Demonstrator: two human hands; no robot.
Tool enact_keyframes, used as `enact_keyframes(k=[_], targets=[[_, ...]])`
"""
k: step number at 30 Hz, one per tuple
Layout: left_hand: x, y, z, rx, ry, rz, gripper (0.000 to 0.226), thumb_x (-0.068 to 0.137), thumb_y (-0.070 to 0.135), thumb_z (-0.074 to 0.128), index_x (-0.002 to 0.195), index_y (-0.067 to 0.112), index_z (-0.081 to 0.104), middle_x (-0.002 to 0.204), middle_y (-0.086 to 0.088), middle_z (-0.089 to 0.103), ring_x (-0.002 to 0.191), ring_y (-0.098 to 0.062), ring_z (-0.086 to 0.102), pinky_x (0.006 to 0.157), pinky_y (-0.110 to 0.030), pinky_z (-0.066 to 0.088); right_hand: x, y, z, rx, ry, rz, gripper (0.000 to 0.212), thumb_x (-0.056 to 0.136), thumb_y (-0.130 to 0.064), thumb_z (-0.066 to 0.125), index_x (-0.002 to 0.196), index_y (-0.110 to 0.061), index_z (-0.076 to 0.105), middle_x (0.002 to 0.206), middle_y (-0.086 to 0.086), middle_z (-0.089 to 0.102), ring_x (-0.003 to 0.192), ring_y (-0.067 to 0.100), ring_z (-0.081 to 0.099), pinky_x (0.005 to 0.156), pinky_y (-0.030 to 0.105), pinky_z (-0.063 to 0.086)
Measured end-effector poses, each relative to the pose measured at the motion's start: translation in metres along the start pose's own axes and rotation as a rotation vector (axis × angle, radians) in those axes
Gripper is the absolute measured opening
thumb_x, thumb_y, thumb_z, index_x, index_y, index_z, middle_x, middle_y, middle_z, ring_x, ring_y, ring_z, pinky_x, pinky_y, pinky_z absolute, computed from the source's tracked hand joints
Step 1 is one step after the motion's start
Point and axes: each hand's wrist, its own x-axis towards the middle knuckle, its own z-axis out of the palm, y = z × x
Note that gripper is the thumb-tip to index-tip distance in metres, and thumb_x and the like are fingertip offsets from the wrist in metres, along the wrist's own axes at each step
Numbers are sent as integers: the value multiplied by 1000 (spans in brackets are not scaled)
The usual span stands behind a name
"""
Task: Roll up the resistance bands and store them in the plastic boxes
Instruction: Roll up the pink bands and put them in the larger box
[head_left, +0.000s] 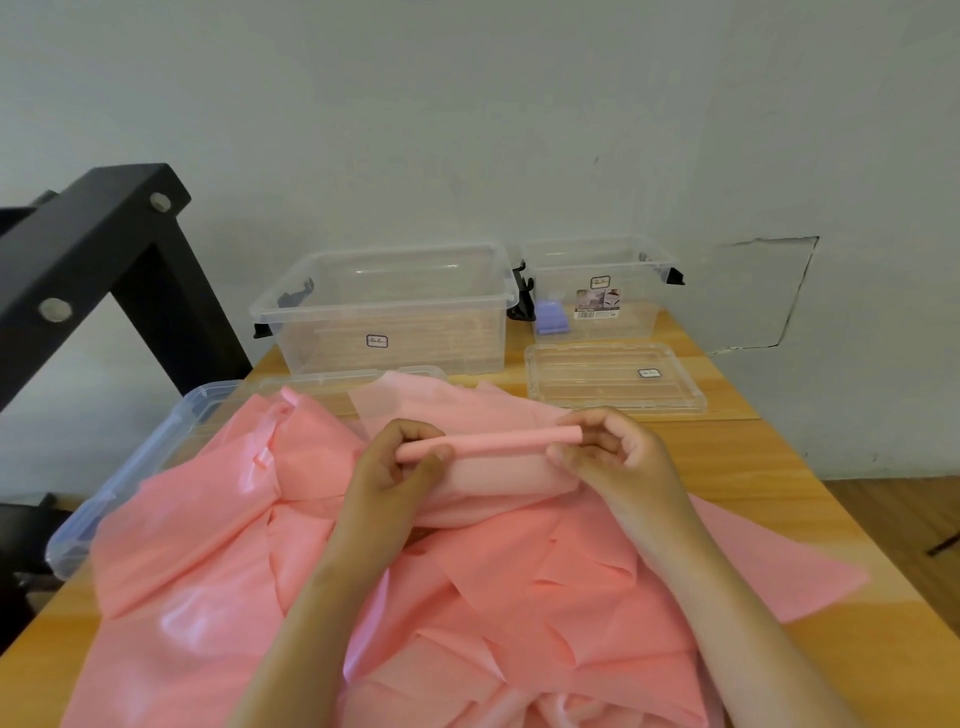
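pink bands (467, 597) cut off at bottom | box label (597, 304) unreadable

A light wooden tabletop (753, 457) stands against a pale grey-green wall (467, 104) that bears a cracked rectangular outline (800, 291) above the tabletop's far right corner, a black bolted metal frame (104, 244) rises beside its left edge, and brown wooden floor (893, 519) shows past its right edge.

Forearms extended, the left hand (399, 470) and right hand (626, 460) pinch opposite ends of the rolled band (493, 442).

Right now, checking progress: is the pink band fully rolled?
Partly: left hand and right hand pinch a thin roll; the rest lies spread.
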Motion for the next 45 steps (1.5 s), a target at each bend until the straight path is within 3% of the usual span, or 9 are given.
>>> enact_keyframes(k=[5,12,21,29,32,34,39,42,45], targets=[[1,-1,-1,7,33,29,7,91,12,60,85,12,58,61,16,47,61,-9,41,49,-29,35,2,0,-1,60,51,31,23,75,-2,77,91,-10,62,76,3,69,72,13,65,67,27,51],[1,0,0,7,20,34,6,92,12,60,86,12,57,62,18,50,61,-10,42,48,-30,34,0,-2,1,74,75,18,22,79,-3,74,89,-15,58,73,5,65,67,13,60,68,38,46],[0,-4,4,65,-12,40,4,94,16,56,94,14,53,60,22,45,53,-3,37,39,-16,34,-1,-2,2,63,117,-16,20,80,0,71,76,-11,55,60,-3,62,58,12,53,62,34,44],[-1,-2,3,49,-12,22,7,94,17,56,93,12,51,58,17,40,51,-6,33,33,-22,30,0,-3,1,39,115,6,16,81,-3,70,79,-11,57,58,-6,61,57,9,53,60,29,43],[-1,0,2,28,-18,14,10,95,17,55,92,10,50,59,15,38,51,-7,33,33,-23,29,-1,-5,1,77,72,50,20,81,-9,71,97,-14,58,71,3,68,66,16,58,65,33,44],[-1,1,2,31,-33,29,10,95,16,55,92,8,49,60,14,38,51,-6,34,35,-22,29,-2,-7,1,70,-13,116,33,77,-17,72,108,-16,61,79,4,71,72,15,63,69,27,46],[-2,3,0,-2,-67,60,10,92,11,59,87,7,52,60,13,40,52,-4,34,35,-19,29,-4,-4,4,-116,-118,79,4,79,-20,75,80,-23,75,83,-9,72,80,3,64,74,18,44],[-2,4,-1,-49,-71,49,13,89,11,65,85,7,53,67,10,47,55,-2,41,39,-14,33,-4,-6,0,-158,-129,62,8,81,-19,74,82,-27,76,92,-13,73,89,1,64,76,11,44],[-3,6,-2,-91,-94,28,20,80,24,67,85,10,54,70,9,50,56,-3,44,40,-14,35,-6,-10,0,-122,-213,58,14,74,-24,77,88,-26,76,95,-14,73,91,0,65,75,8,44]])
